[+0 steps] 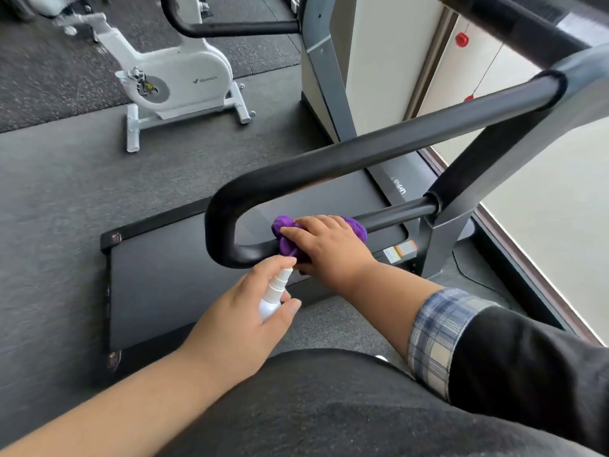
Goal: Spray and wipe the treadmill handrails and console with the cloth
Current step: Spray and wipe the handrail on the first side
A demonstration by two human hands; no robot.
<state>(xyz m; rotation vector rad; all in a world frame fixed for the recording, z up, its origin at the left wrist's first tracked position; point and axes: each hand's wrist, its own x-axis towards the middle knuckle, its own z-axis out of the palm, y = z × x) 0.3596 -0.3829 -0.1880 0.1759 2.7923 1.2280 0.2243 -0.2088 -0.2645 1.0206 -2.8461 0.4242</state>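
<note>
Pressing a purple cloth (290, 240) onto the lower bar of the black treadmill handrail (362, 150), the right hand (329, 249) wraps around it. Just beside, the left hand (244, 321) grips a white spray bottle (274, 296).

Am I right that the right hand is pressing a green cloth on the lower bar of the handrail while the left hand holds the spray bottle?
Not quite: the head view shows the cloth is purple, not green. The right hand does press it on the handrail, and the left hand holds the spray bottle.
</note>
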